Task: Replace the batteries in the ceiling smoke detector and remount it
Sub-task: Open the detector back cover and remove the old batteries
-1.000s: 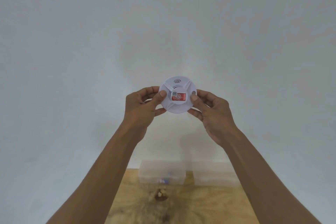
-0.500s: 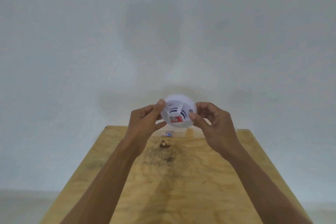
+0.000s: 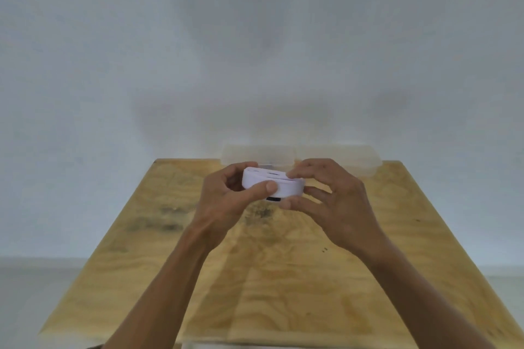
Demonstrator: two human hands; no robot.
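Note:
The round white smoke detector (image 3: 286, 187) is held edge-on above the far half of the wooden table (image 3: 283, 278). My left hand (image 3: 226, 204) grips its left side, thumb laid across the front rim. My right hand (image 3: 331, 204) holds the right side, with fingers over the top and thumb under the rim. A dark slot shows on the underside. The detector's face and any batteries are hidden.
Two translucent plastic containers (image 3: 337, 160) stand side by side at the table's far edge against a plain pale wall. The table's left and right edges drop off to a grey floor.
Both hands brought the detector down from overhead to just above the table and tilted it from face-on to edge-on. The view swung down, showing the whole table.

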